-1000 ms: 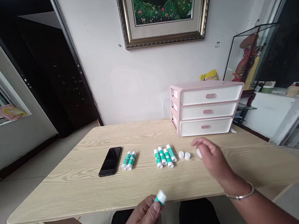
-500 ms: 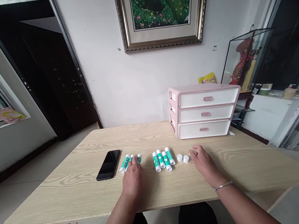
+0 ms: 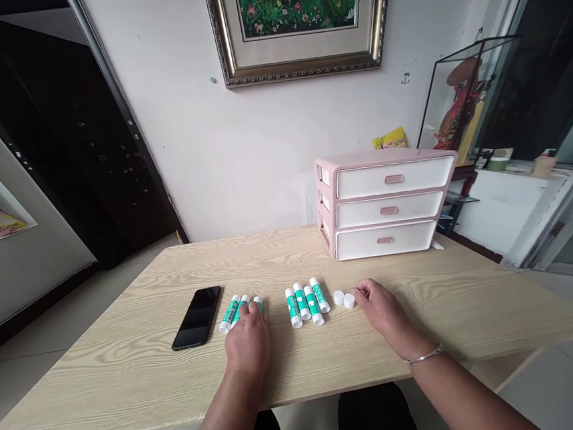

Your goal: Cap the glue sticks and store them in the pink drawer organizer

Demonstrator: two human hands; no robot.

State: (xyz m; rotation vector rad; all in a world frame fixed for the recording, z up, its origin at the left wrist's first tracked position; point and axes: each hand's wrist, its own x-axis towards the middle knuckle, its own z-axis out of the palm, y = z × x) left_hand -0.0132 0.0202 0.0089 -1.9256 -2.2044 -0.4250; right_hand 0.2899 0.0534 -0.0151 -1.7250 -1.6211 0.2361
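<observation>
My left hand [image 3: 248,339] is palm-down over a group of green and white glue sticks, its fingers curled round one glue stick [image 3: 258,301] and hiding part of it. Beside that hand, another glue stick [image 3: 230,314] lies slanted. In the middle, several more glue sticks [image 3: 301,302] lie close together in a loose row. Two small white caps [image 3: 349,301] stand to their right. Just right of the caps is my right hand [image 3: 381,310], thumb and fingers drawn together; whatever is between its fingertips is too small to make out.
A black phone [image 3: 196,318] lies left of the glue sticks on the wooden table [image 3: 144,374]. A pink and white drawer unit [image 3: 389,209] stands at the back right, with a yellow packet [image 3: 391,139] at its top. Behind is a wall with a framed picture [image 3: 303,66].
My right hand has moved slightly left, closer to the white caps, its fingers lower and more closed. My left hand stays on the glue sticks. The whole view has shifted a little.
</observation>
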